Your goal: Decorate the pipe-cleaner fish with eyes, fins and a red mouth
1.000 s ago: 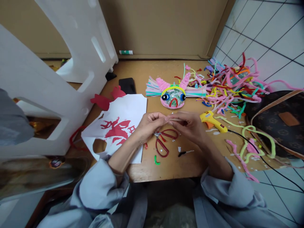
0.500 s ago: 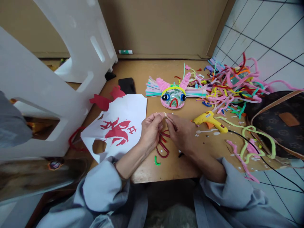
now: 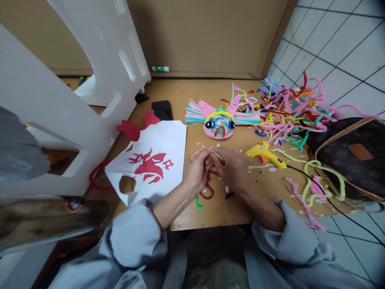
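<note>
My left hand and my right hand meet over the middle of the wooden table, fingertips pinched together on a thin pale pipe cleaner piece. Under the hands lie red-handled scissors, mostly hidden. Just beyond the fingers sits a pipe-cleaner mask with blue eyes, a red mouth and pink ears. A yellow glue gun lies right of my right hand.
A white sheet with red cut-out shapes lies to the left, a black phone behind it. A heap of coloured pipe cleaners fills the back right. A brown bag sits at the right edge, a white plastic frame on the left.
Both hands drew closer together and nearer to me, now covering more of the scissors. The pale piece stays pinched between the fingertips. The view shifted slightly.
</note>
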The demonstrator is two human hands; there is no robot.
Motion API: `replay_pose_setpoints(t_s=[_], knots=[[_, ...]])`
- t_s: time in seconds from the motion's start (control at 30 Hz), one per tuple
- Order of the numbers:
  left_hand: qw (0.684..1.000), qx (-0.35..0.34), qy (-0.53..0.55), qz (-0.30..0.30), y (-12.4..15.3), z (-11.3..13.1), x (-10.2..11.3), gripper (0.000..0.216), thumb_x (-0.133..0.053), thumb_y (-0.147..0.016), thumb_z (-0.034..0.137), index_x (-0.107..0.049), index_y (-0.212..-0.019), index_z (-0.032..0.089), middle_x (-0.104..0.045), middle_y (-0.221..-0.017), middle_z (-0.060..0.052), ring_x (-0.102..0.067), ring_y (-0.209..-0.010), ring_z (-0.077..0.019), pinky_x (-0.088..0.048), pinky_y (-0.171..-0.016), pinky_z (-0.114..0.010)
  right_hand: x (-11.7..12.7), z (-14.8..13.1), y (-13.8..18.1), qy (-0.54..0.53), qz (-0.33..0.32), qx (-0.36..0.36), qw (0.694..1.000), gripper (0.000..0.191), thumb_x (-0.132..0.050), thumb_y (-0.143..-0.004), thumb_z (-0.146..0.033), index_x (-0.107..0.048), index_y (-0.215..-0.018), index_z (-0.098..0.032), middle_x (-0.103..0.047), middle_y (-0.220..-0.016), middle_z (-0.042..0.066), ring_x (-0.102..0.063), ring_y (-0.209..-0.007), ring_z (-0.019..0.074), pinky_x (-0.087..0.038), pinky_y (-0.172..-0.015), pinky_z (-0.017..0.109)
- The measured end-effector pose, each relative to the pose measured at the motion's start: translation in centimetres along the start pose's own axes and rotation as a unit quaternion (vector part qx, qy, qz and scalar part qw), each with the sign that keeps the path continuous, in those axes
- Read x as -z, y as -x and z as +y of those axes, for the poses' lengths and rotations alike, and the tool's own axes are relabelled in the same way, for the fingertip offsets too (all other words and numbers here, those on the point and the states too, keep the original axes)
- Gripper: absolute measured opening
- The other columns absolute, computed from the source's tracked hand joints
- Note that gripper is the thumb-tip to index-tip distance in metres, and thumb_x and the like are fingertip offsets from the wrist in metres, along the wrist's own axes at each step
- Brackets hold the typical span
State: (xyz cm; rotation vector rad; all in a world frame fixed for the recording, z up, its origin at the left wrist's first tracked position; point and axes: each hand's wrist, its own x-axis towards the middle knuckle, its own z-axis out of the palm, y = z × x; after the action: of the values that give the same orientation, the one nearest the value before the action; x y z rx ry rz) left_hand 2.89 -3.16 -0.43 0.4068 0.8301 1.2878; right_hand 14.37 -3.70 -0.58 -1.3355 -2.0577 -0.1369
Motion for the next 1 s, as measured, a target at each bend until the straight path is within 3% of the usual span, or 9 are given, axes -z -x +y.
replay_pose_setpoints(t_s=[0.2, 0.37, 0.5, 0.8, 1.0], knots=[[1.000, 0.021, 0.003, -0.008, -0.3, 0.0, 0.3, 0.028, -0.077, -0.062, 0.023, -0.050, -0.060, 0.016, -0.040, -0.047, 0.008, -0.031, -0.045, -0.0030, -0.022, -0.042, -0.017, 0.1, 0.3, -0.2, -0.006, -0.031, -0.029, 0.999, 0.028, -0.053, -0.094, -0.030, -0.068, -0.072, -0.021, -0.071, -0.065, 0.002, -0.058, -0.058, 0.0145, -0.031, -0.059, 0.028], [1.000, 0.002, -0.008, -0.016, 0.1, 0.3, 0.0, 0.029, -0.079, -0.061, 0.024, -0.051, -0.062, 0.015, -0.042, -0.051, 0.008, -0.033, -0.047, -0.0028, -0.022, -0.043, -0.016, 0.1, 0.2, -0.3, -0.130, -0.018, -0.091, 0.987, 0.021, -0.055, -0.091, -0.028, -0.072, -0.079, -0.022, -0.076, -0.076, 0.003, -0.067, -0.066, 0.0156, -0.044, -0.063, 0.026], [0.998, -0.012, -0.050, -0.036, 0.1, 0.6, 0.2, 0.028, -0.079, -0.061, 0.028, -0.055, -0.064, 0.015, -0.044, -0.053, 0.006, -0.034, -0.048, -0.0037, -0.024, -0.045, -0.017, 0.3, 0.2, -0.7, -0.180, 0.011, -0.123, 0.976, 0.016, -0.060, -0.084, -0.029, -0.073, -0.079, -0.022, -0.075, -0.073, 0.002, -0.065, -0.060, 0.0147, -0.046, -0.058, 0.025], [0.983, 0.000, -0.144, -0.116, -0.3, 2.4, 0.9, 0.029, -0.080, -0.065, 0.034, -0.061, -0.065, 0.013, -0.041, -0.052, 0.006, -0.034, -0.048, -0.0042, -0.023, -0.046, -0.018, 0.9, 1.2, -1.2, -0.244, 0.020, -0.087, 0.966, 0.017, -0.063, -0.082, -0.030, -0.075, -0.083, -0.018, -0.074, -0.073, 0.001, -0.059, -0.055, 0.0103, -0.044, -0.054, 0.022], [0.973, 0.032, -0.166, -0.159, -0.5, 4.1, 1.0, 0.038, -0.083, -0.067, 0.043, -0.061, -0.061, 0.013, -0.044, -0.054, 0.003, -0.034, -0.047, -0.0044, -0.023, -0.043, -0.018, 1.7, 1.2, -1.5, -0.291, -0.021, -0.075, 0.954, 0.016, -0.063, -0.083, -0.030, -0.075, -0.085, -0.018, -0.071, -0.069, -0.001, -0.052, -0.051, 0.0084, -0.037, -0.048, 0.021]])
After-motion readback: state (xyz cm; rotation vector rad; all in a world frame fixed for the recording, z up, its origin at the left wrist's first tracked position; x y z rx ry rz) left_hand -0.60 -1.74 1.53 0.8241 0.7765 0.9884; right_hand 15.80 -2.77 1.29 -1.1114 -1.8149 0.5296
